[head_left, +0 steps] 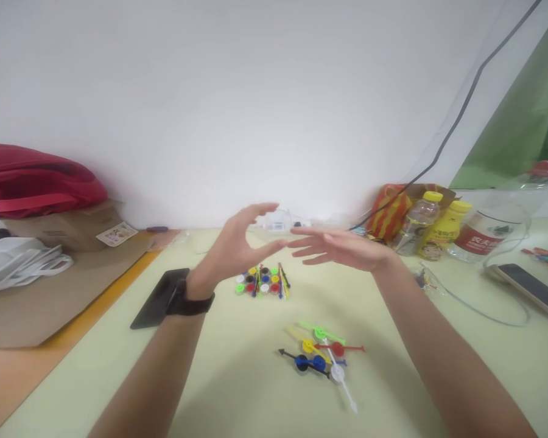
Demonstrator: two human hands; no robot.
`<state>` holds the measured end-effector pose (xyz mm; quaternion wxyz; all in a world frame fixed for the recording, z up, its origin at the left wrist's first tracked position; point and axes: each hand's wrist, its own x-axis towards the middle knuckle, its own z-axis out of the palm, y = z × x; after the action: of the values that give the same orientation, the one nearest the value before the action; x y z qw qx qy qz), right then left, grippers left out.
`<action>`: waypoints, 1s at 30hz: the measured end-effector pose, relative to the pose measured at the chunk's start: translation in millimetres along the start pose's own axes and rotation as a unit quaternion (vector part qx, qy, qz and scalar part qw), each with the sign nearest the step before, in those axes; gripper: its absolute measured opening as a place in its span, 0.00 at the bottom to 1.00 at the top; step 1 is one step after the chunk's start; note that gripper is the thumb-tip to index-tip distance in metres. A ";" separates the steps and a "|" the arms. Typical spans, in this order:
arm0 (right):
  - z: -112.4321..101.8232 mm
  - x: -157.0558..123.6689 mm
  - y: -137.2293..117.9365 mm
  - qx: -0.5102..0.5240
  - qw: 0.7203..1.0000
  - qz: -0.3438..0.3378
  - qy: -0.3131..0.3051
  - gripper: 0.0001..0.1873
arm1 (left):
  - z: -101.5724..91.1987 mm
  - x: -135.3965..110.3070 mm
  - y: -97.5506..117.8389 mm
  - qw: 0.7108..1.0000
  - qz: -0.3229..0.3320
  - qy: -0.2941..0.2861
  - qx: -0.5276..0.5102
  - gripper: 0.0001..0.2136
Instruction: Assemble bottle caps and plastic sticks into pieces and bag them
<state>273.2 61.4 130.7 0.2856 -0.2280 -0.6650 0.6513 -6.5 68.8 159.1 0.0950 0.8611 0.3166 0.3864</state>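
My left hand [235,246] is raised over the table with thumb and fingers apart, holding nothing; a black watch [189,299] is on that wrist. Facing it, my right hand [338,248] hovers with its fingers stretched out, also holding nothing. Beneath and beyond the hands lies a group of coloured round discs [265,280] and thin arrow pieces [282,281]. Closer to me rests a loose pile of arrow spinners, among them a white spinner [337,372], a red spinner [338,348], a green spinner [320,333] and a black spinner [302,363].
A dark flat tablet-like thing [158,298] lies left, near cardboard [73,298] and a red bag [41,179]. At right stand yellow-capped bottles [444,231], a large labelled bottle [484,237] and a phone [534,289]. A cable [466,103] runs down the wall.
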 end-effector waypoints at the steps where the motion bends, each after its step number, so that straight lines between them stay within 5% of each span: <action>1: 0.6 1.6 1.1 0.012 1.000 0.009 0.007 0.31 | 3.6 -0.9 2.4 0.999 0.027 -0.009 0.030 0.30; 8: 9.8 18.0 11.7 0.100 0.993 0.054 0.039 0.29 | 51.1 -7.7 5.9 0.989 0.091 -0.056 0.104 0.60; 14: 19.4 23.6 10.2 0.085 0.991 0.049 0.095 0.27 | 63.1 -11.4 -7.9 0.986 0.081 -0.065 0.133 0.50; 17: 25.3 22.5 2.2 -0.045 0.978 0.011 0.205 0.23 | 58.3 -12.7 -21.8 0.985 0.054 -0.069 0.147 0.45; 19: 30.3 20.6 -3.3 -0.199 0.931 -0.042 0.302 0.17 | 53.0 -13.7 -34.7 0.987 0.017 -0.068 0.142 0.43; 21: 35.6 18.1 -5.8 -0.345 0.878 -0.067 0.325 0.12 | 46.6 -14.8 -49.0 0.990 -0.025 -0.071 0.120 0.41; 23: 41.1 16.5 -2.5 -0.440 0.868 -0.029 0.229 0.07 | 39.7 -15.8 -62.6 0.990 -0.069 -0.069 0.097 0.41; 27: 50.8 24.2 21.4 -0.500 0.849 0.152 -0.077 0.09 | 29.3 -16.3 -78.1 0.988 -0.123 -0.079 0.053 0.42; 30: 54.9 37.0 42.1 -0.486 0.829 0.215 -0.174 0.10 | 27.6 -15.6 -78.9 0.984 -0.146 -0.104 0.016 0.43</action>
<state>206.1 47.9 92.4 -0.1300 -0.3578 -0.8684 0.3177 -31.5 123.1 98.6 0.1686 0.8429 0.4331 0.2711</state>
